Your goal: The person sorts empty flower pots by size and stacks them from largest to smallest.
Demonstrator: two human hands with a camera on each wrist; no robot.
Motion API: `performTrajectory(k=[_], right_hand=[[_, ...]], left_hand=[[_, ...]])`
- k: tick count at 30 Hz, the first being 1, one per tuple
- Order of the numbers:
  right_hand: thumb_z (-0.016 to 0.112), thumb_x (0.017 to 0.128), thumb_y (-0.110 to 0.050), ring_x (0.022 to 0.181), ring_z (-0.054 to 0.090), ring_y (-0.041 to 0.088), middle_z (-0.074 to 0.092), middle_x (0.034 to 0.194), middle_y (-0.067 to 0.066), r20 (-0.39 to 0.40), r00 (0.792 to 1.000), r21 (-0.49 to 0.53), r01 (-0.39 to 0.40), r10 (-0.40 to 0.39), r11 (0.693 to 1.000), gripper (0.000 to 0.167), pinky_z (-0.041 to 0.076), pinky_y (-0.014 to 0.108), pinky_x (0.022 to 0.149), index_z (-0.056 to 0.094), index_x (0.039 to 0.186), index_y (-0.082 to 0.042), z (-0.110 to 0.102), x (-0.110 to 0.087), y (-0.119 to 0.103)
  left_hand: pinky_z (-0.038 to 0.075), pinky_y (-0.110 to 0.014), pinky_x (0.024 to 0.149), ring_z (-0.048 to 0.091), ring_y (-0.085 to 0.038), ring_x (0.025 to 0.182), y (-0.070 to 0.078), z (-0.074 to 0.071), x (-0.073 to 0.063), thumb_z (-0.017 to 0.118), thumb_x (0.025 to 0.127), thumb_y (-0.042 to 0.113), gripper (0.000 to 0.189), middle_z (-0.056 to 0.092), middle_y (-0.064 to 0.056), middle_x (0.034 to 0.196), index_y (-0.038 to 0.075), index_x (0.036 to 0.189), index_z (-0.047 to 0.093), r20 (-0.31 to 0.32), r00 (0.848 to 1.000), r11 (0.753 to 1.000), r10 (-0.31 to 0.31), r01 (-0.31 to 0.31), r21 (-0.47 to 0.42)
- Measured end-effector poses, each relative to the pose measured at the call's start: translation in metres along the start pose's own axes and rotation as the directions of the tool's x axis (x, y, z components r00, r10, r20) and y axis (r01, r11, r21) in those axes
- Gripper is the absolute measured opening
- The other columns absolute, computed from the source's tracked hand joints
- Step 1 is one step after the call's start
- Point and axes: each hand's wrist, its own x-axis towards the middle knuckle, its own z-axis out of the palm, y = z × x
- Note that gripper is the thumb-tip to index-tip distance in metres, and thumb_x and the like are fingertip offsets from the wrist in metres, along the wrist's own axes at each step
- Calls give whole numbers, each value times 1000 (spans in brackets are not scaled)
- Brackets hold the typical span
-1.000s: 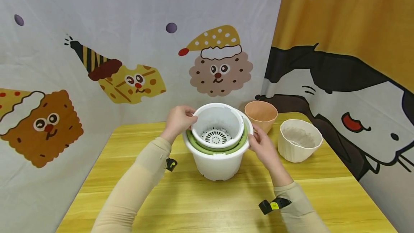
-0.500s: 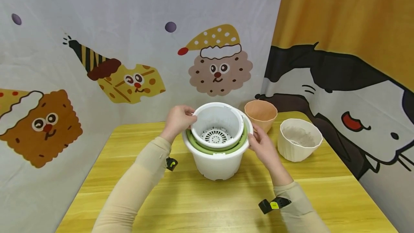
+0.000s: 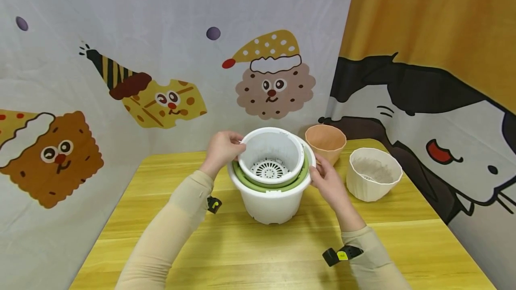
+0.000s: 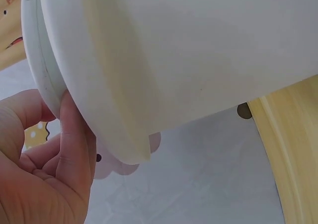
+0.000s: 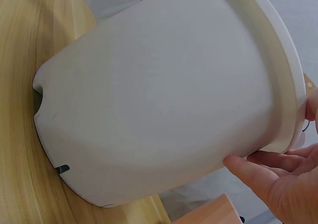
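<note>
Three flower pots stand nested in the head view: a large white pot (image 3: 274, 207) outside, a green pot (image 3: 278, 189) within it, and a smaller white pot (image 3: 271, 143) with a slotted bottom innermost. My left hand (image 3: 224, 151) pinches the left rim of the small white pot between thumb and fingers. In the left wrist view that rim stands slightly apart from the large pot's rim. On the opposite side, my right hand (image 3: 325, 179) grips the large pot's rim, thumb on top and fingers beneath and against the wall, as the right wrist view shows.
A peach pot (image 3: 324, 140) sits behind my right hand, near the back edge of the wooden table (image 3: 258, 258). To its right is a cream pot (image 3: 368, 187) with a faceted wall. A printed cloth (image 3: 173, 48) hangs close behind the table.
</note>
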Motion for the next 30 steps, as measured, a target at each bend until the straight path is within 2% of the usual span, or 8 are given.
performTrajectory(k=[7,15,25,30], right_hand=[[47,104,-17,123,53,34,49,141,26,3,1000,0,5,-5,1000,55,55,23,87,29,154,-1,0,0,0],[46,105,-17,124,52,34,49,142,26,9,1000,1,2,-2,1000,55,55,23,87,28,154,-1,0,-1,0],[46,104,-17,122,53,33,50,141,26,3,1000,-5,-1,1,1000,55,55,24,87,30,154,-1,0,0,1],[46,104,-18,122,53,33,49,141,26,6,1000,-10,10,-10,1000,55,56,24,87,29,154,0,-1,0,3]], left_hand=[[61,-27,62,67,-23,81,-1,1,0,71,89,11,26,69,-14,96,-2,112,71,15,1000,999,-19,20,-49],[61,-28,65,69,-25,86,-6,0,-3,73,90,13,28,70,-16,102,-2,113,69,22,1000,994,-12,14,-105],[62,-31,69,67,-29,95,-11,-6,-11,70,92,21,42,67,-18,113,0,128,63,-34,998,994,55,-58,-94],[58,-40,84,65,-29,101,-17,-12,-19,68,92,27,45,68,-16,113,3,130,62,-74,992,992,105,-109,-57]])
